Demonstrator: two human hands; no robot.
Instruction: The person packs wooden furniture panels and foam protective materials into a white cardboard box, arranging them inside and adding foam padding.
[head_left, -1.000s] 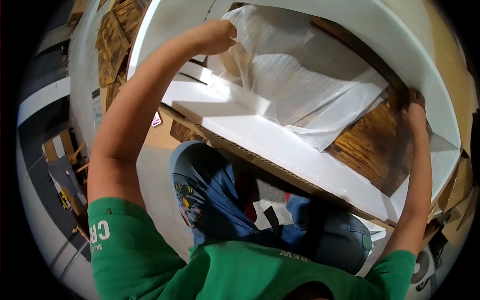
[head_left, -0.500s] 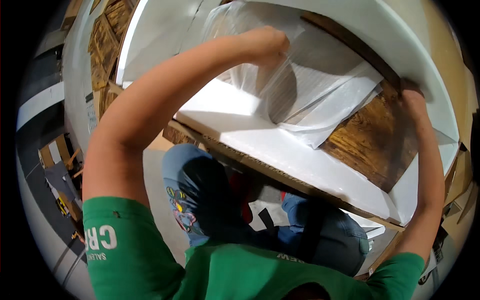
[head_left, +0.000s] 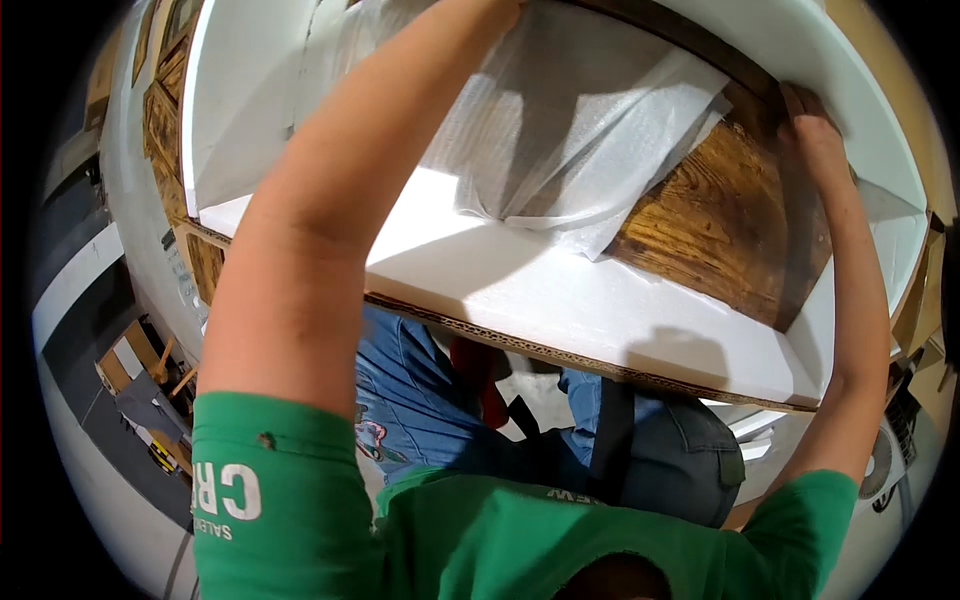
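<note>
A brown wood-grain panel with a dark raised edge lies inside a white foam-lined cardboard box. Thin white foam wrap is spread over much of the panel, leaving its right part bare. My left hand reaches past the top of the picture above the wrap; its fingers are cut off from view. At the panel's far right corner is my right hand, fingers stretched out along the dark edge beside the white foam wall.
More wood-grain pieces stand to the left of the box. On the floor at the far left is an open carton with tools and scraps. Cardboard leans at the right. My knees are under the box's near edge.
My left hand has moved up and away, out past the top edge. The wrap lies flatter over the panel. My right hand has shifted slightly upward along the edge.
</note>
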